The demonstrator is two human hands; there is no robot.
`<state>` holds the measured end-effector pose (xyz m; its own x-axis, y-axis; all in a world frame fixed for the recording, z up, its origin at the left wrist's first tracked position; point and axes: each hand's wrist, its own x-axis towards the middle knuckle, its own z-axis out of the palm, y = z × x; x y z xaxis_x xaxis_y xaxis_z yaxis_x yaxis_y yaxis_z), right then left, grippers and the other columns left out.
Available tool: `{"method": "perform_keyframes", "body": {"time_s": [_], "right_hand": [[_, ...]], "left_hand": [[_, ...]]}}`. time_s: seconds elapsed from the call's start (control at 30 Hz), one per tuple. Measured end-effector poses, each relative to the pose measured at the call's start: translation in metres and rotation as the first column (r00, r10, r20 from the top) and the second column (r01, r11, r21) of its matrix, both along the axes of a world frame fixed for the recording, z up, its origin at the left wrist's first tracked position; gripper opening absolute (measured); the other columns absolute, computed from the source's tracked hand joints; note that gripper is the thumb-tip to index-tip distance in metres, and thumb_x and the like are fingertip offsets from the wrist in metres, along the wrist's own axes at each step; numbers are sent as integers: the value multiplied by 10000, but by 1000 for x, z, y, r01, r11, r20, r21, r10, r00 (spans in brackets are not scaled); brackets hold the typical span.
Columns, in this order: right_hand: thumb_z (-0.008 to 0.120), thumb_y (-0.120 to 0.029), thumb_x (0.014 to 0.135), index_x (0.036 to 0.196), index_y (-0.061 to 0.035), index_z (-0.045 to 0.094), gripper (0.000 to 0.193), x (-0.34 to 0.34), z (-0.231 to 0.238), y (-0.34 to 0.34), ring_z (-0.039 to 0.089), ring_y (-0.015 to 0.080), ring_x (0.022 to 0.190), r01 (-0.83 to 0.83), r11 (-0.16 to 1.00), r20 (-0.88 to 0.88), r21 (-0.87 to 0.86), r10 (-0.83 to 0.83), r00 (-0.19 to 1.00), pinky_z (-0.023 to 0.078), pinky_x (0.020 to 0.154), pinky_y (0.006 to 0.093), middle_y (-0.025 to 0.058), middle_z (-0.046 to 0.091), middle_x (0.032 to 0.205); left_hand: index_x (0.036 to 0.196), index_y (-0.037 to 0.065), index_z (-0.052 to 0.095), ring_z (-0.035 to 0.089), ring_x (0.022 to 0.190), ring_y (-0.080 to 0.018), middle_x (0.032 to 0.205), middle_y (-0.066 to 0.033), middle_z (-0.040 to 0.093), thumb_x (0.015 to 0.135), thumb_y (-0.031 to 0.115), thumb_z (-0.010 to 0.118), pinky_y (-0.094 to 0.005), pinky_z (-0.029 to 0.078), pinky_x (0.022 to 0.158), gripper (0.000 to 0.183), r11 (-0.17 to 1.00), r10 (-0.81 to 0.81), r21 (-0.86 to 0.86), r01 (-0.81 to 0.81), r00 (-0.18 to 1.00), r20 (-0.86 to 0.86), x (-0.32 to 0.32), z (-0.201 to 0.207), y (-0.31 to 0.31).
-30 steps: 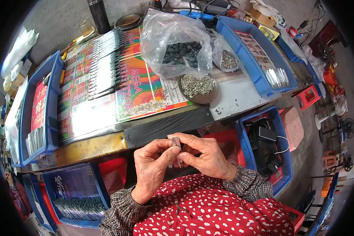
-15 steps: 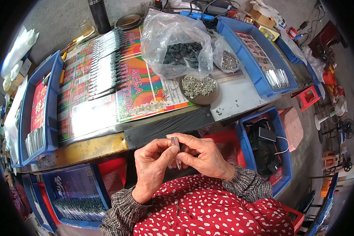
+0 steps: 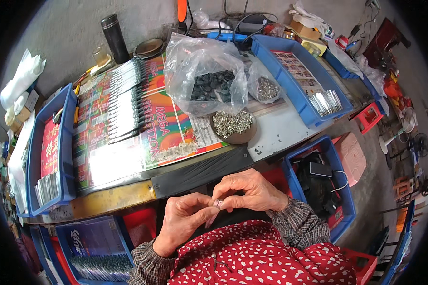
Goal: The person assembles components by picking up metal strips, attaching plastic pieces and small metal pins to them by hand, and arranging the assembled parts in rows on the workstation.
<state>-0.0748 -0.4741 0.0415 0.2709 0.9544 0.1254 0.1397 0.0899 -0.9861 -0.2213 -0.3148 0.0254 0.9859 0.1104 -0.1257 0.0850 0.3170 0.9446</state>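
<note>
Over my lap, just off the table's near edge, both hands meet at a small, thin silver-pinkish metal piece (image 3: 217,204). My left hand (image 3: 185,219) is closed, pinching it between thumb and fingertips from the left. From the right, my right hand (image 3: 252,191) has its thumb and index finger closed at the upper end. The fingers cover much of the piece, so its exact kind is unclear. Beyond them, a round dish (image 3: 245,137) holds many small silver pins or rivets. A clear plastic bag (image 3: 178,90) of dark flat pieces lies behind the dish.
Slim silver pieces with dark ends (image 3: 126,99) lie in a row on the printed sheets. Blue trays stand left (image 3: 71,156) and right (image 3: 314,124), holding silver pieces. Below the table are blue bins, left (image 3: 121,237) and right (image 3: 349,209). A smaller bag (image 3: 266,90) holds metal bits.
The metal piece has tilted and is more covered by my fingers. My left hand sits slightly lower, and my right fingers have moved onto its upper end. The view has shifted a little.
</note>
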Motion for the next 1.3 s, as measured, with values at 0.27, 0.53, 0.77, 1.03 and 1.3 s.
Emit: {"method": "perform_keyframes", "body": {"time_s": [0.27,0.53,0.77,1.03,1.3], "right_hand": [[668,-42,884,1020,21,632,154,-4,-12,10,604,77,688,222,968,-112,114,-209,971,505,602,225,39,636,879],[692,-85,870,1016,7,640,180,6,-3,14,602,80,723,203,978,-8,43,-203,979,491,636,231,30,640,860],[660,-91,851,963,11,652,151,81,24,39,622,190,724,367,915,635,167,-385,670,491,654,308,93,638,851],[618,-75,816,876,-5,637,95,165,14,89,598,342,825,429,866,930,259,-344,132,473,688,430,132,598,835],[448,-123,870,709,-32,491,190,196,-27,101,535,365,783,416,879,963,231,-268,33,427,696,485,145,519,769]], "left_hand": [[1009,-23,627,564,693,-65,847,-39,621,789,-21,742,-210,464,621,248,693,212,590,-415,899,383,12,-4,-13],[968,17,648,605,622,-181,817,-102,649,752,-30,741,-275,474,545,240,567,241,657,-498,862,446,15,-1,-9],[942,14,665,564,585,-132,786,-83,638,734,-57,724,-246,434,529,228,500,222,717,-485,873,435,11,0,2],[938,15,663,620,634,-219,807,-112,648,709,-63,721,-294,475,541,249,454,226,749,-482,876,427,7,-5,17],[944,16,654,628,649,-259,814,-126,643,710,-56,721,-323,498,551,254,445,232,765,-466,885,405,5,-9,27]]}}
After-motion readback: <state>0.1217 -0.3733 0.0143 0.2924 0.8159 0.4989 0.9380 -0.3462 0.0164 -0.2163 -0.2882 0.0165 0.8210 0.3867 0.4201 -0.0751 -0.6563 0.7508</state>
